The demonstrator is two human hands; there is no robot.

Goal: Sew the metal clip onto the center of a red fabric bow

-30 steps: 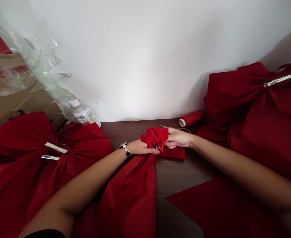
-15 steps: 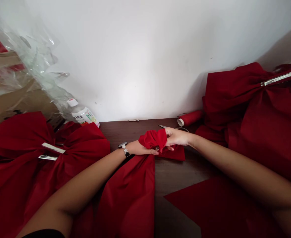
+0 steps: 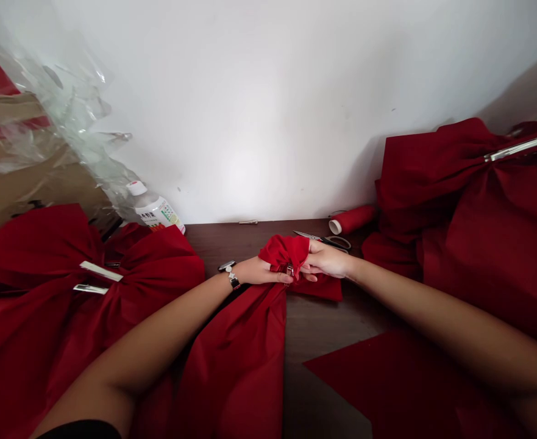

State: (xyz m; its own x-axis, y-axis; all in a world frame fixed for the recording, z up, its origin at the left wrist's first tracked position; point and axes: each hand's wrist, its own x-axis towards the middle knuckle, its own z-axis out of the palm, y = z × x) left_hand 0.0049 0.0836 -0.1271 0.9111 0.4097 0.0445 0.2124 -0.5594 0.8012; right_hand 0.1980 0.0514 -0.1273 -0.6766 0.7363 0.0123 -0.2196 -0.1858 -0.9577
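Gathered red fabric (image 3: 283,251) is bunched between my two hands above the dark table. My left hand (image 3: 264,272), with a watch and bracelet (image 3: 231,274) at its wrist, is closed around the gathers from the left, thumb in front. At the middle of the bunch sits a small shiny metal clip (image 3: 289,270). From the right, my right hand (image 3: 328,260) holds the same bunch, its fingers bent beside the clip and partly hidden by cloth. Long tails of the cloth (image 3: 250,353) hang toward me. Just behind the right hand lie scissors (image 3: 341,242).
A red thread spool (image 3: 353,219) lies near the wall. Clipped red bows rest at left (image 3: 153,256) and right (image 3: 433,158). Behind the left one stand a bottle (image 3: 156,207) and a plastic-covered cardboard box (image 3: 16,158). A loose clip (image 3: 248,222) and a pointed fabric piece (image 3: 378,372) lie on the table.
The metal clip shows more clearly at the middle of the bunch. My right fingers have shifted slightly around the cloth, and more of the scissors is visible behind them.
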